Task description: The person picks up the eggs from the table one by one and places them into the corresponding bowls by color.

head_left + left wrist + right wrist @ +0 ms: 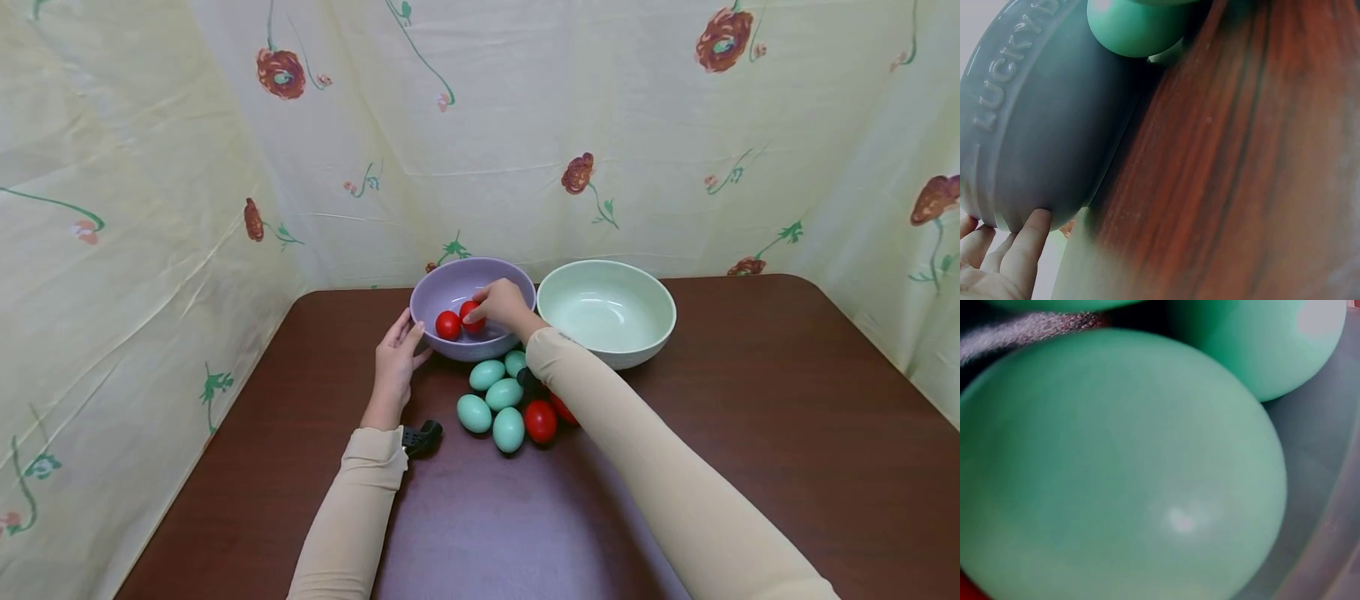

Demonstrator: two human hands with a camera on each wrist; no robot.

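My left hand (393, 364) rests its fairly straight fingers against the left side of a purple bowl (471, 352). In the left wrist view, its fingertips touch the bowl's outer wall (1054, 125), which bears raised lettering. Reaching inside the bowl, my right hand (504, 307) pinches a red egg (472, 317). Another red egg (448, 326) lies beside it in the bowl. In front of the bowl are several mint-green eggs (505, 394). One green egg (1116, 469) fills much of the right wrist view, where the right hand is hidden.
A pale green bowl (606, 312) stands just right of the purple one. On the table (487, 517), a red egg (540, 422) lies near the green eggs, with more red partly hidden by the right sleeve. A flowered curtain (480, 125) hangs behind the table.
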